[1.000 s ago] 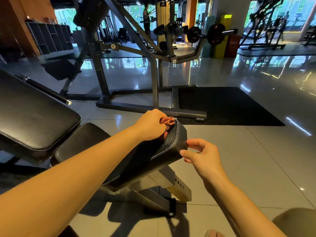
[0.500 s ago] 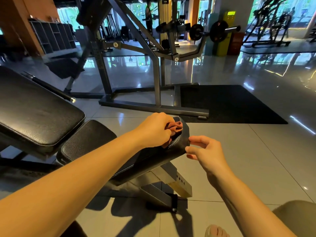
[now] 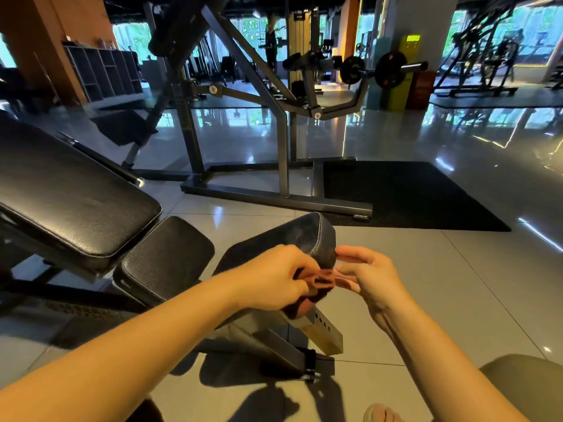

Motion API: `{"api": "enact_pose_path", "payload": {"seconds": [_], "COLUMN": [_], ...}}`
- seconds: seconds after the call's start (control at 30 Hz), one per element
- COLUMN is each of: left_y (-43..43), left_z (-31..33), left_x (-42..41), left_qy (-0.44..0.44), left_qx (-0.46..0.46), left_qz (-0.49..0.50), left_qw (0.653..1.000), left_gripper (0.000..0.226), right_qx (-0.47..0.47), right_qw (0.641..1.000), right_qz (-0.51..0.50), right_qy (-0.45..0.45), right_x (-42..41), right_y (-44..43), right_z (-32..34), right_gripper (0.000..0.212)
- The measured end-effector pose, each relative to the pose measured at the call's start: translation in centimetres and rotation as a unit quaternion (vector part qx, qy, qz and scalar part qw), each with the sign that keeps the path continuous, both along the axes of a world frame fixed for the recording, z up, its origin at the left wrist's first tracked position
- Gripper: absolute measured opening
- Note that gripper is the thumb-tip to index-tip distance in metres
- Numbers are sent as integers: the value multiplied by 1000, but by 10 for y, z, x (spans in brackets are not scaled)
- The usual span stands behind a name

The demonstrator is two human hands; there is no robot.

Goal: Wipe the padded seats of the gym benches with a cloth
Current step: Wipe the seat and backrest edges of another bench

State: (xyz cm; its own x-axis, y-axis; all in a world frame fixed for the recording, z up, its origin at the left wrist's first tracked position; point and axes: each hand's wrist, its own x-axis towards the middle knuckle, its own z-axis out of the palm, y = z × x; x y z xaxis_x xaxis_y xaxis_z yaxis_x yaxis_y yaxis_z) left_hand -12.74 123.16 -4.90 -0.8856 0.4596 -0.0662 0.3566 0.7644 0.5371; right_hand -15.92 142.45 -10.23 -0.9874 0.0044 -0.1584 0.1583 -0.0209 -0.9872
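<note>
Bunched cloth (image 3: 323, 282) gripped by left hand (image 3: 274, 278), right hand (image 3: 373, 280) straight-fingered, touching it; beside seat (image 3: 301, 234)

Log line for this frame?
left hand: grips cloth | right hand: open, beside cloth | cloth: at seat pad front edge

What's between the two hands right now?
Head view: the bunched reddish cloth, gripped by the left hand, with the right hand reaching its edge, at the near end of the seat pad.

No text, label or number legible anywhere, lit yellow-green panel (image 3: 412, 38) atop the far right yellow cabinet (image 3: 399, 95) too small and blurred to read, far weight plates (image 3: 391, 70) showing only unreadable marks
</note>
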Motion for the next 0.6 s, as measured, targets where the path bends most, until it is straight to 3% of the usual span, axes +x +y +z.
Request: {"api": "enact_pose_path", "payload": {"seconds": [0.2, 0.37, 0.5, 0.6], "left_y": [-15, -28, -41, -54], "left_z": [-21, 3, 14, 11], "left_x": [24, 43, 53, 59], "left_qy": [12, -37, -112, -94], "left_qx": [113, 237, 388, 400], "left_qz": [121, 216, 272, 311], "left_qw": [986, 946, 873, 857], "left_gripper": [8, 12, 21, 18], "right_qx": [103, 57, 79, 94], "right_qw": [990, 990, 970, 960], "right_qz": [-46, 86, 219, 254], "right_qy": [81, 93, 71, 66], "right_x": [18, 41, 49, 51], "right_y": [-1, -20, -47, -65], "right_z": [13, 38, 43, 40], "right_gripper": [20, 8, 33, 26]}}
